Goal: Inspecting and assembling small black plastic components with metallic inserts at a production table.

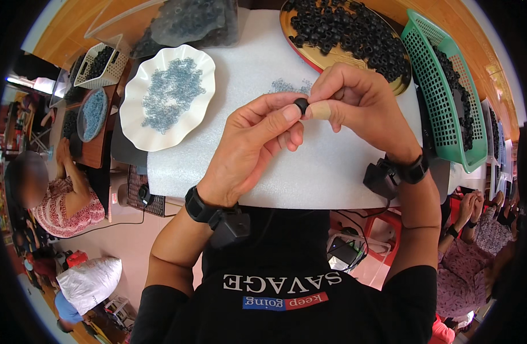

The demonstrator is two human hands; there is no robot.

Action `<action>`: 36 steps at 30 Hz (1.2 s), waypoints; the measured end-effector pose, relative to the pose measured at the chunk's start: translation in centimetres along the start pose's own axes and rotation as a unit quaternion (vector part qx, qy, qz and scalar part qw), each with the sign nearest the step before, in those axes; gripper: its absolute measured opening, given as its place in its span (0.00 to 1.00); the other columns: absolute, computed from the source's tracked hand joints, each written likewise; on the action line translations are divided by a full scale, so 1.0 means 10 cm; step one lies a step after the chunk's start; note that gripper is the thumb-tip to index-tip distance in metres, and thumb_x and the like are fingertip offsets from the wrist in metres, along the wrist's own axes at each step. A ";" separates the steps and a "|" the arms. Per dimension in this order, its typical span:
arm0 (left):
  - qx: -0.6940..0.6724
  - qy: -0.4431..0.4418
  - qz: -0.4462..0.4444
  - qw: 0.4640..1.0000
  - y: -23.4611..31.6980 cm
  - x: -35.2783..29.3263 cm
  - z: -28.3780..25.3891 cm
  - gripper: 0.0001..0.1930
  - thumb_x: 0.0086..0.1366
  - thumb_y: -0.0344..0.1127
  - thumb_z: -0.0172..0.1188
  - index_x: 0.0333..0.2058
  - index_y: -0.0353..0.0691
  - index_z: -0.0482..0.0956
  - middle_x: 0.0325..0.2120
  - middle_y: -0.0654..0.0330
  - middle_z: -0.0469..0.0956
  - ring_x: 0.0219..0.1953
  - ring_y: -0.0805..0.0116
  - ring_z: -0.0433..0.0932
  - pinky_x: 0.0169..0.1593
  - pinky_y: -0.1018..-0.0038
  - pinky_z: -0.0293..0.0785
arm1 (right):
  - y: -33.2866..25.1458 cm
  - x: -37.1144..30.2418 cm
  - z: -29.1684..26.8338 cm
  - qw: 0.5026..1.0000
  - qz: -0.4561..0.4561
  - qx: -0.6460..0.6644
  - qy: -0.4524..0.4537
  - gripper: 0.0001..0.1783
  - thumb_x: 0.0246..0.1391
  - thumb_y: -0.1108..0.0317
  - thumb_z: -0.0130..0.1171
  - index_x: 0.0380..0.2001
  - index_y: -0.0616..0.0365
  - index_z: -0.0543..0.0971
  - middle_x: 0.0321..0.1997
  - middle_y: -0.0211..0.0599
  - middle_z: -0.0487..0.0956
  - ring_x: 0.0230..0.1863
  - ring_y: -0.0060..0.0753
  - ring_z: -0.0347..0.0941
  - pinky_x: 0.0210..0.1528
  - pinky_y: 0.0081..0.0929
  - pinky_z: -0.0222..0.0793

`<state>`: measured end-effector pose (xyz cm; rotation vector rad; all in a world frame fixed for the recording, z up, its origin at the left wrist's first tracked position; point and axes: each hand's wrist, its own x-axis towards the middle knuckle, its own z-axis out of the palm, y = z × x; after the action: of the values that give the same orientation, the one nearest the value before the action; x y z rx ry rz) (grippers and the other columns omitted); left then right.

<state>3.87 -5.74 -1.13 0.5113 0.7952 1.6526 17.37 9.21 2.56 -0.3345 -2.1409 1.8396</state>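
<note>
A small round black plastic part (301,104) is pinched between the thumb and forefinger of my left hand (246,140), above the white foam sheet (326,172). My right hand (364,103) is closed right beside it, thumb and fingertips pressed together near the part; whatever they hold is hidden. A beige plaster wraps the right thumb. Just beyond my hands lies a loose pile of small clear pieces (286,86). To the left, a white scalloped plate (133,117) holds many tiny clear bluish pieces (172,94).
A round gold tray (326,57) heaped with black ring-like parts (355,28) stands at the far right, beside a green basket (415,51) with more. A clear bin (232,26) of dark parts sits at the far left. Other people work at both sides.
</note>
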 end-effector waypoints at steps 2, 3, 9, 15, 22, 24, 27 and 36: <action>-0.052 -0.006 -0.015 0.999 -0.02 0.00 -0.01 0.13 0.66 0.31 0.57 0.47 0.32 0.76 0.33 0.60 0.78 0.31 0.74 0.75 0.35 0.79 0.71 | 0.00 0.00 0.00 1.000 -0.007 0.003 0.004 0.05 0.51 0.76 0.63 0.29 0.62 0.76 0.32 0.31 0.75 0.26 0.14 0.70 0.23 0.12 0.64; -0.052 -0.006 -0.015 0.999 -0.02 0.00 -0.01 0.13 0.66 0.31 0.57 0.47 0.32 0.76 0.33 0.60 0.78 0.31 0.74 0.75 0.35 0.79 0.71 | 0.00 0.01 -0.01 1.000 -0.004 -0.001 0.002 0.06 0.50 0.76 0.64 0.29 0.62 0.75 0.32 0.31 0.75 0.26 0.14 0.70 0.23 0.12 0.64; -0.033 -0.054 -0.040 0.997 0.01 -0.01 -0.02 0.12 0.67 0.31 0.55 0.47 0.32 0.75 0.33 0.59 0.78 0.31 0.73 0.76 0.34 0.78 0.73 | -0.01 0.02 -0.02 0.999 0.041 0.027 -0.012 0.08 0.49 0.73 0.67 0.29 0.59 0.76 0.30 0.27 0.75 0.25 0.12 0.68 0.23 0.11 0.61; -0.067 -0.040 -0.007 0.997 -0.02 0.03 0.00 0.13 0.68 0.34 0.53 0.47 0.32 0.74 0.32 0.60 0.77 0.30 0.75 0.75 0.35 0.81 0.74 | 0.05 0.05 0.03 0.977 -0.167 -0.128 0.045 0.12 0.45 0.72 0.69 0.34 0.58 0.79 0.35 0.26 0.75 0.24 0.10 0.65 0.24 0.12 0.60; -0.037 -0.035 0.003 0.999 0.01 0.05 0.01 0.15 0.68 0.33 0.54 0.50 0.33 0.72 0.35 0.59 0.76 0.30 0.74 0.76 0.37 0.79 0.75 | -0.01 0.03 0.00 0.939 -0.246 -0.237 0.028 0.13 0.44 0.75 0.67 0.37 0.54 0.81 0.39 0.29 0.75 0.29 0.18 0.70 0.27 0.15 0.66; -0.023 -0.042 0.011 0.999 0.05 0.05 0.02 0.16 0.67 0.32 0.54 0.51 0.33 0.71 0.35 0.59 0.77 0.30 0.74 0.76 0.37 0.79 0.75 | 0.00 0.05 -0.01 0.932 -0.257 -0.256 0.026 0.13 0.45 0.76 0.66 0.37 0.54 0.81 0.40 0.30 0.75 0.31 0.19 0.71 0.28 0.16 0.67; 0.008 -0.017 0.030 0.999 0.06 0.05 0.04 0.18 0.66 0.30 0.55 0.54 0.34 0.69 0.36 0.58 0.77 0.31 0.73 0.76 0.37 0.79 0.75 | 0.01 0.06 -0.02 0.913 -0.275 -0.301 0.025 0.13 0.45 0.76 0.65 0.37 0.54 0.81 0.41 0.32 0.74 0.34 0.24 0.72 0.30 0.19 0.69; 0.055 -0.017 0.037 0.998 0.02 0.03 -0.01 0.15 0.67 0.30 0.54 0.51 0.32 0.72 0.35 0.54 0.79 0.33 0.68 0.80 0.37 0.76 0.76 | -0.02 0.05 -0.02 0.903 -0.274 -0.328 0.035 0.19 0.42 0.78 0.65 0.41 0.54 0.82 0.43 0.35 0.75 0.34 0.27 0.71 0.32 0.20 0.67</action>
<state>3.61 -5.49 -1.04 0.6505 0.8538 1.6699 17.03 9.55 2.79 0.0738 -2.4175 0.7678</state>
